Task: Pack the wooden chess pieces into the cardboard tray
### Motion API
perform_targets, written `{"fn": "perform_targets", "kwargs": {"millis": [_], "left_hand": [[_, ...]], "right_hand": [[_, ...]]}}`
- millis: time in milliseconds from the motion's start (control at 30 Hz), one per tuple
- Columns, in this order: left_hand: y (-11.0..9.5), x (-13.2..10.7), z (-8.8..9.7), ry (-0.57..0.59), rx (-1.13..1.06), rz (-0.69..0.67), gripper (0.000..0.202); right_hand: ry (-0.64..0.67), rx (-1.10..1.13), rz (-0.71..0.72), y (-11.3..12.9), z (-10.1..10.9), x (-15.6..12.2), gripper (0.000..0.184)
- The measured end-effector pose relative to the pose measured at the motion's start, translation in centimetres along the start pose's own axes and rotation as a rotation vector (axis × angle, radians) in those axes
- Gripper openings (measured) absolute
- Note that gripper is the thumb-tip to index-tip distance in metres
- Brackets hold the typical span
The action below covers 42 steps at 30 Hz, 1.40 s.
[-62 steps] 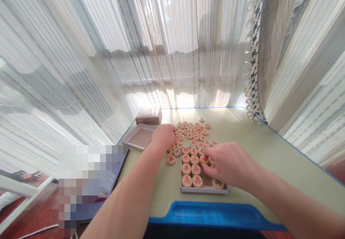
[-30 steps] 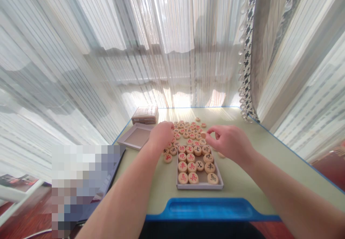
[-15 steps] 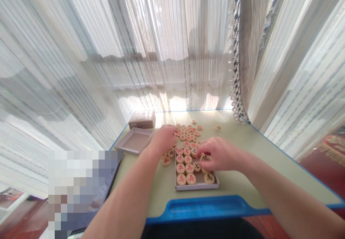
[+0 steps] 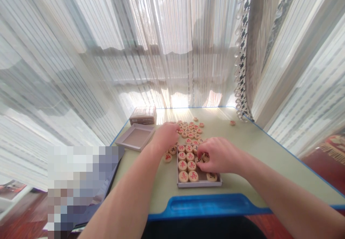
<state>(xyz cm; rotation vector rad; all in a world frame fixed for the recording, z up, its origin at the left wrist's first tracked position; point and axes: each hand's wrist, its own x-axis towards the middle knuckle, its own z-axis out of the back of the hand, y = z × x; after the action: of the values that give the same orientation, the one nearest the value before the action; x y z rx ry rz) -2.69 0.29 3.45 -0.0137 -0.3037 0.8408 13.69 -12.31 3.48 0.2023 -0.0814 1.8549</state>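
Note:
A shallow grey box [image 4: 199, 184] near the table's front edge holds several round wooden chess pieces with red and black characters. My right hand [image 4: 218, 155] is over the box's right half, its fingers curled down onto a piece [image 4: 206, 157] there. My left hand [image 4: 165, 136] rests with bent fingers at the left edge of a pile of loose pieces [image 4: 191, 131] behind the box. One stray piece [image 4: 232, 123] lies far right near the curtain.
An empty box lid [image 4: 135, 137] and a closed brown box [image 4: 143, 115] stand at the back left of the green table [image 4: 256, 149]. A blue tray lip [image 4: 207, 205] runs along the front edge. Sheer curtains surround the table; a dark item lies at left.
My right hand lifted a piece from the pile a second ago and has come down into the box. A stray piece rolled to the far right. My left hand stayed by the pile.

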Motion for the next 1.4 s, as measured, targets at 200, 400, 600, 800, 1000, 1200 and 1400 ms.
{"fn": "perform_targets", "kwargs": {"millis": [200,400,600,800,1000,1200,1400], "left_hand": [[0.06,-0.04,-0.16,-0.005,0.020,-0.017,0.033],[0.01,-0.01,-0.23,0.006,0.024,-0.012,0.033],[-0.11,0.00,-0.02,0.019,0.032,-0.013,0.033],[-0.39,0.00,0.16,0.050,0.043,0.013,0.033],[-0.38,0.01,0.05,0.059,0.067,-0.001,0.031],[-0.36,0.06,-0.06,0.053,0.076,-0.007,0.030],[-0.45,0.10,0.03,0.052,0.063,-0.011,0.032]], "right_hand": [[-0.003,0.053,0.043,-0.28,0.46,-0.06,0.016],[0.014,0.065,0.036,-0.28,0.01,0.26,0.013],[0.038,0.074,-0.005,-0.34,0.06,0.29,0.014],[0.071,0.165,0.032,-0.70,0.49,0.18,0.018],[0.101,0.200,0.047,-0.81,0.66,0.15,0.022],[0.063,0.166,0.043,-0.88,0.30,0.31,0.020],[0.072,0.147,-0.001,-0.75,0.25,0.45,0.016]]}}
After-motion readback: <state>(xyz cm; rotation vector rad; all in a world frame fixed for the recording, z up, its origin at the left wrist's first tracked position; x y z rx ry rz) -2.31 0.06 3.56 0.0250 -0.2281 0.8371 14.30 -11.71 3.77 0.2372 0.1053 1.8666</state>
